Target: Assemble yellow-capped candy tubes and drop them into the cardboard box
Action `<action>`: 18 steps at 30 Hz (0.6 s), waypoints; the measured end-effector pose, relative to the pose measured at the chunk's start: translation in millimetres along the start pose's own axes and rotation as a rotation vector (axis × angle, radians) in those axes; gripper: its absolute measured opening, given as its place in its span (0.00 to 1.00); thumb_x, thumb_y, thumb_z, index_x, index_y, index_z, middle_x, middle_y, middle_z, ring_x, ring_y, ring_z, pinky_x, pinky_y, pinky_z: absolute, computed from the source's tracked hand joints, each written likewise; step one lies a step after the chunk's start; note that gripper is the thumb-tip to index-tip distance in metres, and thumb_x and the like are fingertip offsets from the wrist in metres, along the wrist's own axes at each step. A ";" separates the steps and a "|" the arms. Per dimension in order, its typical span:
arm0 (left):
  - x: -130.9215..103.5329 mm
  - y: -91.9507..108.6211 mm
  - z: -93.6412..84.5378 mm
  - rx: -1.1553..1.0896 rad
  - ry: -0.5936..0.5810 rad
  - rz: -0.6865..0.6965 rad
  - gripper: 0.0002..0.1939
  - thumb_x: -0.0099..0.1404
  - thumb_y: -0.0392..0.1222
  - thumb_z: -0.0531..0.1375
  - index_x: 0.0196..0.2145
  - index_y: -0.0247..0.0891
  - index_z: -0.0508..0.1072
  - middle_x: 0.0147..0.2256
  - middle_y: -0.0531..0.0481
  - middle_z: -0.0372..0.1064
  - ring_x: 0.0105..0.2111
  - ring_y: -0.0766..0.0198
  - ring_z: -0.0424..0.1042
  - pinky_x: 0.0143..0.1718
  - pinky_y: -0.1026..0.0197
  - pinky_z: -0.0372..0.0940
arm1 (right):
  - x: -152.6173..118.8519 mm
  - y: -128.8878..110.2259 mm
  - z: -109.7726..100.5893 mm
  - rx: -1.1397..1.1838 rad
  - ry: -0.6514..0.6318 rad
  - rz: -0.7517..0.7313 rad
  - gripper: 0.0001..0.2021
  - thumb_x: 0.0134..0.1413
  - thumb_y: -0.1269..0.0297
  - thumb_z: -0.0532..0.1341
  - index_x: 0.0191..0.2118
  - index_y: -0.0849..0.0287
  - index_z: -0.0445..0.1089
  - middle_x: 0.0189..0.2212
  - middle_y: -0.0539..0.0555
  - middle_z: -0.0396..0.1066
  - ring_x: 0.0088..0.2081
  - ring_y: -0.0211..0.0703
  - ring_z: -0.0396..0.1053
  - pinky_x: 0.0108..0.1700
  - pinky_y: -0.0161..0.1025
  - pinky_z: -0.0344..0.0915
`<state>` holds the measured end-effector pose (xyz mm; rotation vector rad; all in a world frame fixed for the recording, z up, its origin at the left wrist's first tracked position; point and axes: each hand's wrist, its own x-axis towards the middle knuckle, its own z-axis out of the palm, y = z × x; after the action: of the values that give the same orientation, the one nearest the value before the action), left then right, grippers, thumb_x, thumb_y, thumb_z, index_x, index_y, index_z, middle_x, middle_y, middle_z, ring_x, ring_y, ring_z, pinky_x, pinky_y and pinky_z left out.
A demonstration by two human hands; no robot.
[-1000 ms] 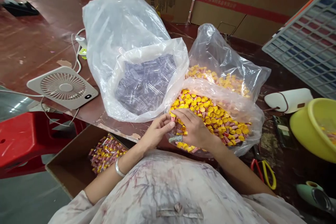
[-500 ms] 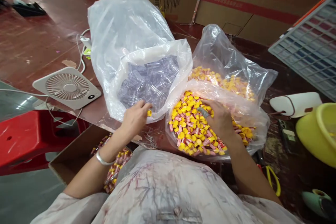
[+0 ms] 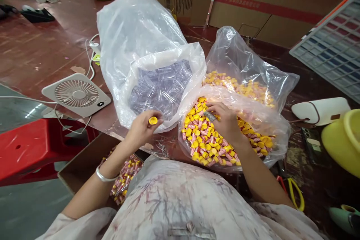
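Note:
My left hand [image 3: 143, 126] is closed round a small piece with a yellow cap [image 3: 153, 120], its round end facing up. It is at the front rim of a white plastic bag [image 3: 135, 18] full of clear plastic tubes [image 3: 161, 86]. My right hand [image 3: 225, 122] is over an open clear bag holding many pink-patterned pieces with yellow caps [image 3: 206, 138]. Its fingers are bent together at the pile, with a grey strip [image 3: 209, 116] wrapped on one digit. What they hold, if anything, is hidden.
A white fan [image 3: 78, 93] is left of the bags, by a red stool [image 3: 25, 146]. Below my left arm, a cardboard box [image 3: 75, 165] holds finished-looking capped tubes [image 3: 128, 176]. At right are a yellow bucket [image 3: 341, 142], a phone [image 3: 312, 144] and yellow-handled scissors [image 3: 296, 193].
My left hand has turned, so the yellow cap shows more fully. My right hand has shifted left and slightly up over the pile. The view has moved a little.

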<state>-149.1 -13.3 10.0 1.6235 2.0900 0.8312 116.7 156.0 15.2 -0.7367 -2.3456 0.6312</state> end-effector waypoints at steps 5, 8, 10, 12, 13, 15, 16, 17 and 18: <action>-12.5 38.1 17.2 -0.574 -0.209 -0.052 0.18 0.67 0.54 0.62 0.42 0.36 0.76 0.37 0.48 0.77 0.35 0.61 0.73 0.39 0.61 0.66 | -5.1 -40.7 3.9 0.486 0.090 0.094 0.09 0.62 0.60 0.66 0.47 0.51 0.73 0.48 0.54 0.77 0.51 0.47 0.76 0.54 0.46 0.77; -13.8 51.4 27.0 -0.712 -0.256 -0.060 0.17 0.67 0.53 0.63 0.42 0.35 0.76 0.37 0.47 0.76 0.36 0.61 0.72 0.40 0.61 0.65 | -5.9 -50.9 10.6 0.440 0.055 0.013 0.10 0.65 0.63 0.63 0.50 0.50 0.74 0.48 0.53 0.77 0.51 0.45 0.76 0.56 0.45 0.75; -14.3 55.8 30.5 -0.816 -0.273 -0.076 0.17 0.66 0.53 0.64 0.41 0.34 0.76 0.37 0.48 0.75 0.36 0.61 0.71 0.40 0.61 0.64 | -8.0 -51.4 13.6 0.364 -0.013 -0.097 0.12 0.67 0.64 0.61 0.53 0.49 0.73 0.49 0.53 0.77 0.53 0.46 0.75 0.58 0.46 0.74; -15.2 58.4 34.1 -0.929 -0.277 -0.119 0.17 0.65 0.53 0.65 0.40 0.34 0.75 0.35 0.49 0.73 0.35 0.62 0.70 0.40 0.61 0.64 | -12.3 -50.6 17.8 0.266 -0.085 -0.215 0.18 0.65 0.63 0.63 0.59 0.50 0.68 0.54 0.57 0.75 0.57 0.49 0.73 0.61 0.50 0.71; -15.8 59.5 36.7 -0.980 -0.279 -0.148 0.17 0.64 0.53 0.66 0.39 0.34 0.75 0.34 0.50 0.73 0.34 0.63 0.69 0.40 0.61 0.64 | -15.3 -50.4 21.0 0.206 -0.099 -0.259 0.23 0.63 0.62 0.64 0.62 0.53 0.65 0.56 0.59 0.73 0.58 0.52 0.71 0.62 0.53 0.69; -16.6 61.7 43.9 -1.070 -0.272 -0.193 0.18 0.63 0.54 0.67 0.38 0.34 0.74 0.33 0.51 0.71 0.34 0.63 0.68 0.40 0.61 0.64 | -21.6 -51.2 29.8 0.077 -0.073 -0.303 0.28 0.61 0.64 0.64 0.65 0.57 0.60 0.56 0.63 0.71 0.59 0.56 0.69 0.62 0.56 0.68; -16.4 62.8 48.2 -1.111 -0.274 -0.203 0.18 0.63 0.54 0.67 0.37 0.34 0.73 0.33 0.51 0.71 0.34 0.64 0.68 0.40 0.61 0.64 | -24.5 -52.0 34.9 0.023 -0.043 -0.311 0.28 0.60 0.67 0.63 0.65 0.58 0.60 0.55 0.64 0.72 0.58 0.56 0.69 0.61 0.57 0.68; -15.5 63.8 52.3 -1.146 -0.283 -0.204 0.18 0.63 0.53 0.67 0.37 0.34 0.73 0.34 0.51 0.70 0.34 0.63 0.68 0.41 0.61 0.65 | -26.7 -53.1 39.7 -0.016 -0.017 -0.316 0.28 0.59 0.70 0.62 0.64 0.59 0.60 0.53 0.63 0.72 0.57 0.56 0.70 0.61 0.57 0.69; -13.8 64.4 55.7 -1.173 -0.304 -0.198 0.18 0.62 0.53 0.68 0.38 0.35 0.72 0.34 0.51 0.70 0.35 0.63 0.69 0.41 0.60 0.65 | -28.1 -54.0 43.5 -0.041 -0.004 -0.320 0.28 0.57 0.71 0.61 0.63 0.60 0.61 0.51 0.63 0.73 0.55 0.56 0.70 0.60 0.57 0.68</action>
<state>-63.5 -3.3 8.4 0.7960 1.0920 1.2744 88.1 87.6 4.8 -0.3634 -2.4151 0.4455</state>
